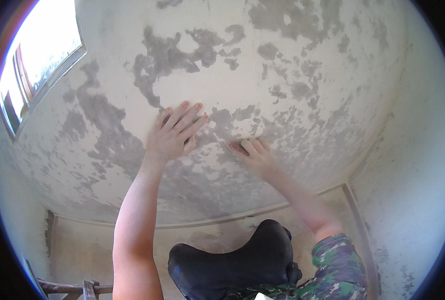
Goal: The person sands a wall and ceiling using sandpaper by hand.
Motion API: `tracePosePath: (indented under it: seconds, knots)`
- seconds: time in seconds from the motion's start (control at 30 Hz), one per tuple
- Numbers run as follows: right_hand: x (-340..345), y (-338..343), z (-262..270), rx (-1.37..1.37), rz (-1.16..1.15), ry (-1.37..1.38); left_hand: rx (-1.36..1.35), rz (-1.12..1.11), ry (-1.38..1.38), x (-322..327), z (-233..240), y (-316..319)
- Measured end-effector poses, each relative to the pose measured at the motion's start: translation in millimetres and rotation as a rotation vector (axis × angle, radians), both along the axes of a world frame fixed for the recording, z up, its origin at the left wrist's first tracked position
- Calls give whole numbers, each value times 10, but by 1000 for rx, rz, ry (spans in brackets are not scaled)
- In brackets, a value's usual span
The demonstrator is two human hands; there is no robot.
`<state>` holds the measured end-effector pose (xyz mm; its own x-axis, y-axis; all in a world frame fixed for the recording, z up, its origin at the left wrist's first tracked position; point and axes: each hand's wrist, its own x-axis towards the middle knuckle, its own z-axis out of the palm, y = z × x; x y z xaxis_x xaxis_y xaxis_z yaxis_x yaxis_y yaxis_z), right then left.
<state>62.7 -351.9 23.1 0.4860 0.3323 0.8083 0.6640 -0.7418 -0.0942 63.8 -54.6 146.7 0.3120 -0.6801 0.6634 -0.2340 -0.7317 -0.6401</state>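
Fingers spread, my left hand (173, 134) rests against a plastered wall (207, 86). Dark gaps show between some of its fingers, and no held object can be made out there. To its right, my right hand (255, 155) is at the same wall with its fingers curled and its outline blurred. A dark area lies beside its foremost finger; whether that is shadow or a thin thing in the grip cannot be told. The wall surface is pale, with irregular grey patches (170, 56) above and around both hands.
A bright window (46, 48) opens at upper left. Side wall (406, 210) meets this wall at right. Below are my knees in dark trousers (233, 270), a tan floor (79, 243) with a grey border, and a wooden frame (89, 290) at lower left.
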Motion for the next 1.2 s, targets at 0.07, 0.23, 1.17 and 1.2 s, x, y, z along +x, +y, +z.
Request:
tracePosePath:
  seconds: [0.07,0.23,1.17,1.2]
  knots:
    - [-47,-176,311,-146,-26,-197,15,22,9,-17,28,68]
    - [190,-194,133,84,-237,-379,-21,-35,-16,-1,29,17]
    - [-115,-75,209,-246,-48,-105,11,31,-51,-16,-17,117]
    - [-101,-163,301,-245,-47,-119,7,13,-48,-34,-8,114]
